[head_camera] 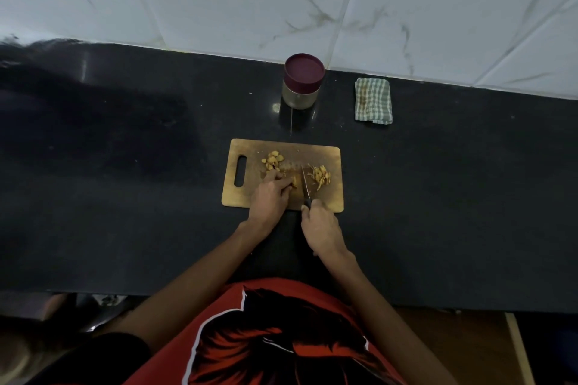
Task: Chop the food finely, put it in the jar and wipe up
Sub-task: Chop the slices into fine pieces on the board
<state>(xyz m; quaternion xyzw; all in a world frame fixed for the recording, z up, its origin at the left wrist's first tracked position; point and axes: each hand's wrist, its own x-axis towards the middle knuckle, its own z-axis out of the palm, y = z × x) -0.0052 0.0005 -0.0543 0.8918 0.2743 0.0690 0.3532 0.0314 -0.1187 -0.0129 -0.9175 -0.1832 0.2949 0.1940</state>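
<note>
On the dark countertop (125, 197) lies a wooden cutting board (250, 197) with its handle slot at nine o'clock. Both hands work at its near edge. At about seven o'clock on the board, the left hand (269, 197) has its fingers curled over a small piece of yellowish food (293, 181), pinning it against the wood. Just beside it, at five o'clock, the right hand (322, 228) is wrapped around the dark handle of a knife (305, 186), whose blade points toward twelve o'clock, just right of the held piece. A pile of round slices (272, 160) sits at eleven o'clock on the board; thin cut strips (320, 176) lie at three o'clock. Beyond the board, at twelve o'clock, stands a jar (302, 84) with its maroon lid on, and a folded checked cloth (373, 100) lies at one o'clock, near the tiled wall (438, 9).
</note>
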